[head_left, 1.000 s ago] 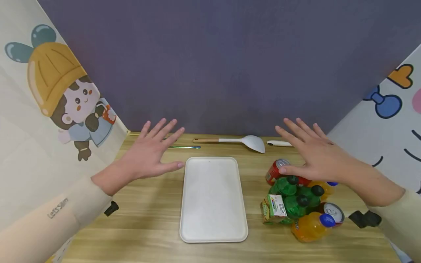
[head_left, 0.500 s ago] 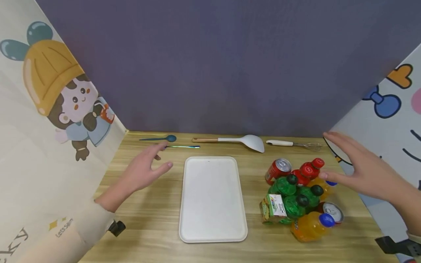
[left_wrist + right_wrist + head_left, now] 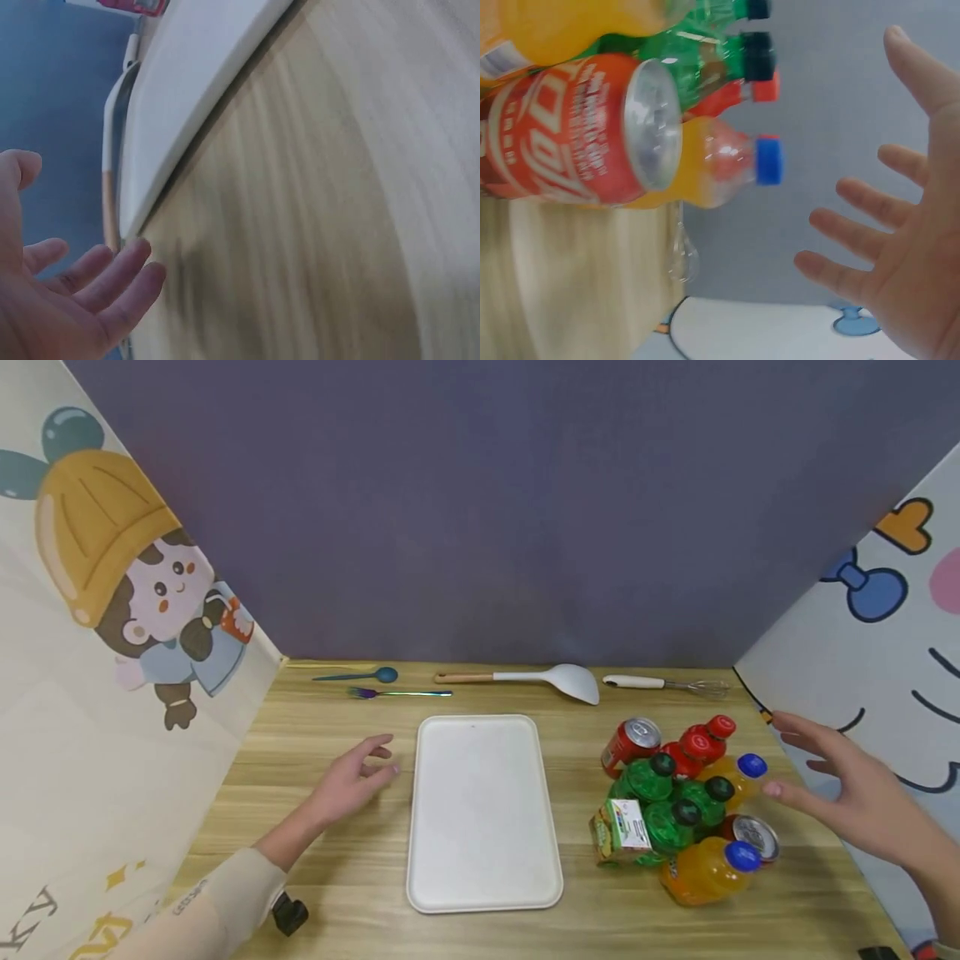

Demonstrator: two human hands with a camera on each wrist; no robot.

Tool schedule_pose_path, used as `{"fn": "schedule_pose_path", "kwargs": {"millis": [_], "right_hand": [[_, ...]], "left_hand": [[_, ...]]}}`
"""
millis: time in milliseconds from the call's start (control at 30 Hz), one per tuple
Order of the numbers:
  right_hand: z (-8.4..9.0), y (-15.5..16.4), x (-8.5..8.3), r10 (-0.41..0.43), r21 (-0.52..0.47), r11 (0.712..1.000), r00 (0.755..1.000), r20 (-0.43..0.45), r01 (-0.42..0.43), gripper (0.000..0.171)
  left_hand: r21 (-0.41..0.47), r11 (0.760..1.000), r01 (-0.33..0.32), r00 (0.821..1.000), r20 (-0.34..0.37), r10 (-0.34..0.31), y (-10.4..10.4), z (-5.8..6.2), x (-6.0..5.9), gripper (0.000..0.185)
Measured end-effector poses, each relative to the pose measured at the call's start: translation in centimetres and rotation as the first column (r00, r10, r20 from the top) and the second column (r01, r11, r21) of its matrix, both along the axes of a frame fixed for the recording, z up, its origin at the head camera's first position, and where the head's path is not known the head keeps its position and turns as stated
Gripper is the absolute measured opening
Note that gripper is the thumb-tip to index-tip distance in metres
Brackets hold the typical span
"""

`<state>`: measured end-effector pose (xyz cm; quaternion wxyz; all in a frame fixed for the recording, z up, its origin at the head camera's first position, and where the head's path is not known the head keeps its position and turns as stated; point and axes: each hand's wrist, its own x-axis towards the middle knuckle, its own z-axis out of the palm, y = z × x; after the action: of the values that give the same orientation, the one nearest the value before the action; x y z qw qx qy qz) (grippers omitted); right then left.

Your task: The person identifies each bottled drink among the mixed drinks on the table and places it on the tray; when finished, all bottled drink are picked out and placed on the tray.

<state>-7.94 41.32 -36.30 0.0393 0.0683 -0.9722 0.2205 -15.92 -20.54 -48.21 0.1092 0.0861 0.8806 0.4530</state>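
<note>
- While its fingers bend loosely, apart from the thumb, the left hand (image 3: 352, 789) hovers just beside the tray (image 3: 483, 814), on its left, without touching it.
- The right hand (image 3: 862, 793), thumb and fingers spread well apart, hovers beside the rear orange bottle (image 3: 729, 777); the right wrist view shows a gap between them.
- The tray, white, lies flat on the middle of the table (image 3: 330, 885).
- Between the rear orange bottle and the front orange bottle (image 3: 697, 875) stands the near can (image 3: 756, 838), upright.
- The far can (image 3: 632, 748), red, stands upright beside two red bottles (image 3: 684, 762), which are partly hidden.
- Three green bottles (image 3: 667, 828) with dark caps crowd the middle of this group, and the juice box (image 3: 619, 835) stands at their left.
- Along the dark wall (image 3: 480, 510) lie the blue spoon (image 3: 386, 675), the spatula (image 3: 572, 683) and the whisk (image 3: 637, 682), with the fork (image 3: 408, 693) just in front of the spoon.
</note>
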Motion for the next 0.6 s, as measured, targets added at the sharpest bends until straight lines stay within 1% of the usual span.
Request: {"fn": "schedule_pose_path", "kwargs": {"millis": [67,200,333,433,600], "right_hand": [[-0.6,0.3,0.0,-0.008,-0.014,1.000,1.000,0.022,0.008,0.097],[-2.0,1.1,0.0,-0.023,-0.039,0.999,0.997,0.075,0.026,0.096],[-3.4,2.0,0.2,-0.037,-0.053,0.998,0.994,0.100,0.042,0.096],[-4.1,2.5,0.2,-0.042,-0.056,0.997,0.994,0.102,0.048,0.096],[-5.0,2.9,0.0,-0.020,-0.099,0.995,0.993,0.118,0.032,0.094]], "left_hand": [[0.053,0.999,-0.001,0.999,0.051,-0.001,0.1,-0.6,0.1,0.068],[0.143,0.990,-0.006,0.991,0.133,-0.013,0.5,-1.3,0.1,0.071],[0.176,0.984,-0.004,0.987,0.159,-0.024,0.9,-1.6,0.1,0.072],[0.197,0.980,-0.006,0.984,0.174,-0.029,1.3,-1.5,0.1,0.073],[0.230,0.973,-0.035,0.976,0.215,-0.016,1.6,-1.7,0.1,0.074]]}}
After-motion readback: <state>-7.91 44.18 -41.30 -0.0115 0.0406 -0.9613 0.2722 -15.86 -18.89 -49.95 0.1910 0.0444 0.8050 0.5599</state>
